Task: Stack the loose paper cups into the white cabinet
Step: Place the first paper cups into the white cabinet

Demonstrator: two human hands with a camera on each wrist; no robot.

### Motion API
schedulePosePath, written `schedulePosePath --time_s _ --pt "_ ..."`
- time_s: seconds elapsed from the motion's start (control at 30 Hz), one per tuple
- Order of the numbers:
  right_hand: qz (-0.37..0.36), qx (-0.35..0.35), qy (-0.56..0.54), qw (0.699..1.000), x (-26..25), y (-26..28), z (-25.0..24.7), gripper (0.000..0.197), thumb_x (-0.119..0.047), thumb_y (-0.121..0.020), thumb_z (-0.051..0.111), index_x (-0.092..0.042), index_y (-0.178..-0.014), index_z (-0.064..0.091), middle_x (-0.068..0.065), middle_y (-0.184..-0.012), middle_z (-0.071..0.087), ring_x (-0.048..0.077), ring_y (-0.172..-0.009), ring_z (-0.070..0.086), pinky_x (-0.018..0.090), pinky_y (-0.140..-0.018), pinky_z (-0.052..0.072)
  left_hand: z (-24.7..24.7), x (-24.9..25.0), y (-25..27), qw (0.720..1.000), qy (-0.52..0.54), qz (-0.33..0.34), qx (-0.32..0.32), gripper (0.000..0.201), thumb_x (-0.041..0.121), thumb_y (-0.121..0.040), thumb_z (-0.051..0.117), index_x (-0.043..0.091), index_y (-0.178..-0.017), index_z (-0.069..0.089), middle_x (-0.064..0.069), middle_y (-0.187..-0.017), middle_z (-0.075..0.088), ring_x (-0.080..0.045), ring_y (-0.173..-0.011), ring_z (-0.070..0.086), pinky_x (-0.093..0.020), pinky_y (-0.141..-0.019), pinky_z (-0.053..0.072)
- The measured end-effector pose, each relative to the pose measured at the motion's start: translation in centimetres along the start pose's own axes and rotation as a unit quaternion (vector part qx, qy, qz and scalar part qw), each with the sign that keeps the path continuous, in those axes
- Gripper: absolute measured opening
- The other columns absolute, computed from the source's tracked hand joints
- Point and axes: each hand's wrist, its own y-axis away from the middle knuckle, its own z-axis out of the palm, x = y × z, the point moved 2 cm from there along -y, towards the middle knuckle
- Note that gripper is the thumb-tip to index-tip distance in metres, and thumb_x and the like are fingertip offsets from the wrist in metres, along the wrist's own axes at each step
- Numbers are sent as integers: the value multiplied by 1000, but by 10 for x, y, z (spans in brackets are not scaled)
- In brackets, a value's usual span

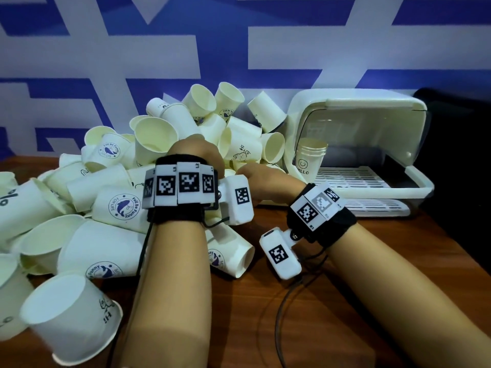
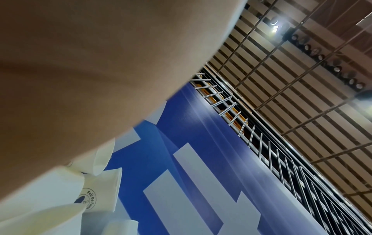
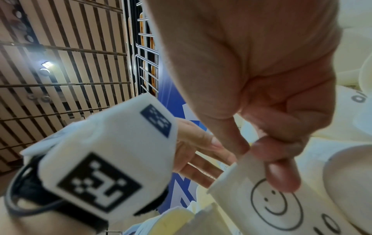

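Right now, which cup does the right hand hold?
The smiley-face cup: the right hand's fingers pinch its rim. The rest lie loose in the pile or stacked in the box.
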Motion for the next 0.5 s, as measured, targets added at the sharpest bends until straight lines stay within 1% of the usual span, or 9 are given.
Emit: schedulePosePath --time_s 0.07,0.1,0.13,0.2,0.23,0.27,0.33,0.4,0.5 --pt "-19 16 -22 999 -1 -3 -1 28 -10 -89 60 -6 -61 57 1 -54 52 8 -43 44 12 -40 36 -4 1 3 999 -24 35 12 21 26 -79 73 8 -87 65 -2 -68 48 -15 -57 44 -24 -56 36" --pt "-20 27 -39 999 -2 -2 -4 24 -11 -90 60 -3 -67 62 2 -55 54 7 -41 46 13 -42 38 -6 0 2 998 -30 46 18 22 29 -80 73 12 -75 61 -2 -69 50 -16 -60 46 -24 -57 37" --pt "-18 41 -60 997 0 -3 -6 19 -13 -90 61 0 -77 67 3 -57 57 5 -41 48 14 -43 40 -8 1 5 998 -20 51 15 26 31 -81 72 13 -71 56 -3 -70 53 -17 -63 50 -25 -61 42" --pt "-15 76 -92 993 -2 -1 -14 21 -14 -92 60 5 -94 68 1 -57 60 3 -40 49 13 -42 40 -14 3 9 997 30 65 6 25 32 -85 69 10 -79 59 -5 -78 61 -22 -77 61 -33 -82 52" --pt "-14 90 -105 990 -2 -1 -19 22 -14 -93 59 6 -97 67 -1 -54 61 5 -40 50 14 -40 39 -16 4 7 996 54 72 12 24 31 -86 68 8 -88 61 -7 -85 64 -24 -87 64 -38 -90 52" --pt "-17 106 -118 987 -1 -1 -23 22 -14 -93 59 6 -98 66 -3 -51 60 6 -39 49 15 -40 38 -18 4 7 994 74 80 24 27 32 -86 68 8 -98 62 -8 -93 65 -25 -93 64 -41 -93 51" --pt "-28 136 -131 982 -1 2 -33 19 -16 -94 59 2 -96 66 -5 -47 59 7 -39 48 18 -40 38 -23 7 11 989 96 98 54 31 32 -87 67 8 -106 62 -7 -96 65 -23 -90 64 -38 -91 52" --pt "-34 157 -139 977 -1 6 -43 17 -20 -95 60 -4 -95 66 -2 -52 61 8 -40 47 20 -42 37 -27 10 14 982 123 118 78 27 29 -89 65 9 -107 64 -5 -93 66 -20 -81 63 -35 -86 53" --pt "-34 197 -140 970 0 18 -62 15 -21 -95 60 -7 -95 66 3 -57 62 8 -39 47 20 -41 36 -29 17 15 958 219 151 106 23 25 -88 63 10 -104 69 -9 -99 69 -23 -90 67 -40 -90 54"
